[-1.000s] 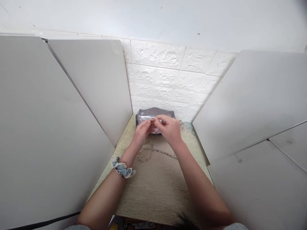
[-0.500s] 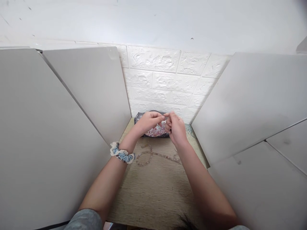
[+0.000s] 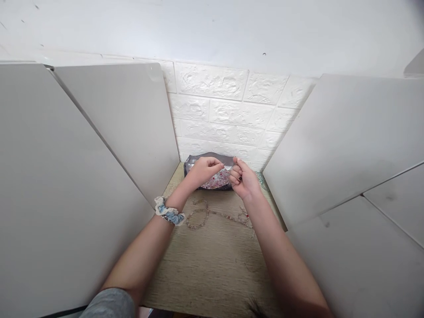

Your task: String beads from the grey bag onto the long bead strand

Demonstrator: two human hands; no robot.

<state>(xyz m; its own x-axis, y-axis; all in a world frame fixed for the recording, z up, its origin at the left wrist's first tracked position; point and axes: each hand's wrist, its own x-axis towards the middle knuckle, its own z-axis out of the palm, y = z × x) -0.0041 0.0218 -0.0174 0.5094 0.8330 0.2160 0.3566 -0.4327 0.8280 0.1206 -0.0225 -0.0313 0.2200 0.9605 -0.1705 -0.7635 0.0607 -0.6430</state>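
The left hand (image 3: 204,172) and right hand (image 3: 243,180) no longer meet at the fingertips as in the prior frame; they now stand slightly apart, a narrow gap between them. Left hand: thumb and fingers drawn into a narrow pinch directed toward the right hand. Right hand: fingers curled, thumb raised against them, also narrow. Whether either pinch holds a fine thread or bead cannot be determined. A dark foil-edged pouch (image 3: 207,158) containing multicoloured beads (image 3: 217,180) lies just beyond the grip, partly behind both hands. A beaded strand (image 3: 202,216) lies looped on the wood-grain board (image 3: 205,274), nearer than the grip, between the forearms. A blue scrunchie (image 3: 168,214) encircles the left wrist. White panels (image 3: 109,132) stand on either side of the hands, before a white embossed brick wall (image 3: 225,110).
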